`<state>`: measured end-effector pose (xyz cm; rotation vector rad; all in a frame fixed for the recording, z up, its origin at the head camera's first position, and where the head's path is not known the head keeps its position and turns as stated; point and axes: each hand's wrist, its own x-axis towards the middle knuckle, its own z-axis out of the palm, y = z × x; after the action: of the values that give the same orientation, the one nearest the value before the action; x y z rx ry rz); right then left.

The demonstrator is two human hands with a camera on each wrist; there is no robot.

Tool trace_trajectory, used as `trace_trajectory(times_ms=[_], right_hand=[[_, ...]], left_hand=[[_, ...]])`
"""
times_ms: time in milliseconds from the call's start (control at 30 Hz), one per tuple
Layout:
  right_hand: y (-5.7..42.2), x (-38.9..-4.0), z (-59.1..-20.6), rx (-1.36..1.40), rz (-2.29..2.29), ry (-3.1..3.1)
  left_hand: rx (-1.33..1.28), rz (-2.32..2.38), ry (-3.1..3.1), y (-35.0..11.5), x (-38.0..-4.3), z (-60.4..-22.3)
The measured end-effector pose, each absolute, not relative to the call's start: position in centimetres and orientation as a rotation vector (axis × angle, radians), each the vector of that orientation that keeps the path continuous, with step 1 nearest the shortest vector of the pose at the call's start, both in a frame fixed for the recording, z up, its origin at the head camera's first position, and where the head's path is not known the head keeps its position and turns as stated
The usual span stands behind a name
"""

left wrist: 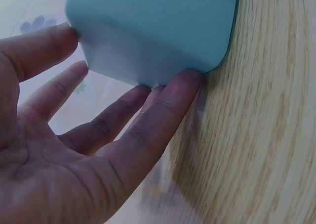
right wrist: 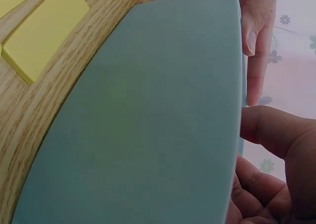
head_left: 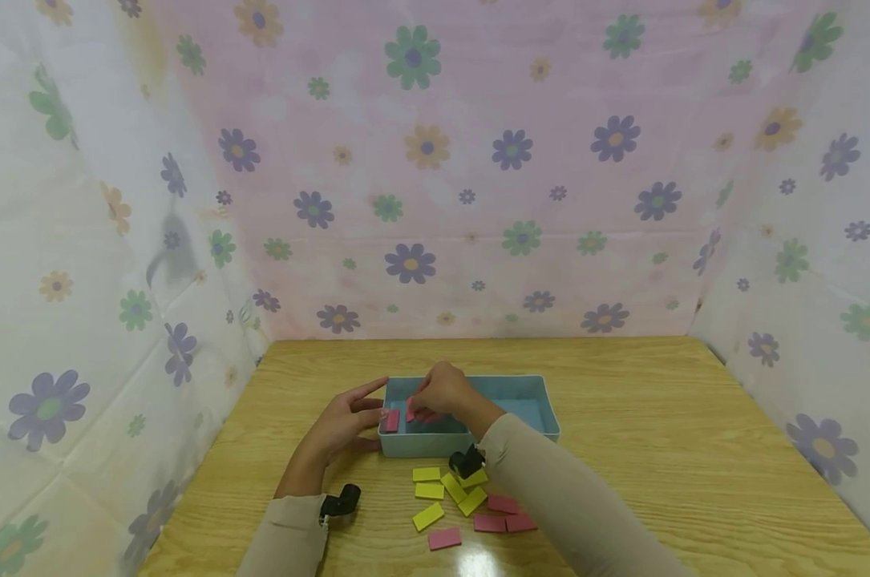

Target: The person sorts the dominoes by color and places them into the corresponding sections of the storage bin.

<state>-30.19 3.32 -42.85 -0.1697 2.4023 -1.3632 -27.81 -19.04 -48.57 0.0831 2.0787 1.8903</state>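
Note:
A light blue rectangular bin stands on the table, its long side facing me. My left hand rests its fingertips on the bin's left end; in the left wrist view the fingers are fairly straight against the blue wall. My right hand reaches down inside the bin and pinches a pink block, a flat rectangular piece. In the right wrist view the bin's wall hides those fingertips. Another pink block is in the bin's left end, and more pink shows partly below the right hand.
Several yellow blocks lie on the wooden table in front of the bin. Nearer me are several pink blocks, some beside the right forearm. Flower-patterned cloth encloses the table at the back and sides.

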Motion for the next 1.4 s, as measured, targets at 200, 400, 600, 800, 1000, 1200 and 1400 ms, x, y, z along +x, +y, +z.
trace_trajectory(times_ms=[200, 400, 600, 800, 1000, 1200, 1400], right_hand=[[3.3, -30.2, -42.9, -0.182, -1.355, 2.408], [3.3, -30.2, -43.1, -0.171, -1.337, 2.430], [3.3, -30.2, -43.2, -0.168, -1.337, 2.417], [3.0, -30.0, -43.2, -0.129, -1.306, 2.359], [2.5, -29.7, -43.4, -0.086, -1.363, 2.278], [2.1, -29.6, -43.7, -0.065, -1.371, 2.280], [1.7, -29.7, -44.2, -0.077, -1.398, 2.264]], left_hand=[[0.078, 1.888, 2.077, -19.0, -27.9, -48.5], [0.081, 1.884, 2.078, -18.9, -27.9, -48.5], [0.083, 1.882, 2.080, -19.0, -27.8, -48.5], [0.100, 1.888, 2.067, -19.1, -27.7, -48.5], [0.102, 1.883, 2.064, -19.1, -27.8, -48.5], [0.096, 1.887, 2.068, -19.1, -27.8, -48.5], [0.100, 1.889, 2.072, -19.2, -27.7, -48.5]])
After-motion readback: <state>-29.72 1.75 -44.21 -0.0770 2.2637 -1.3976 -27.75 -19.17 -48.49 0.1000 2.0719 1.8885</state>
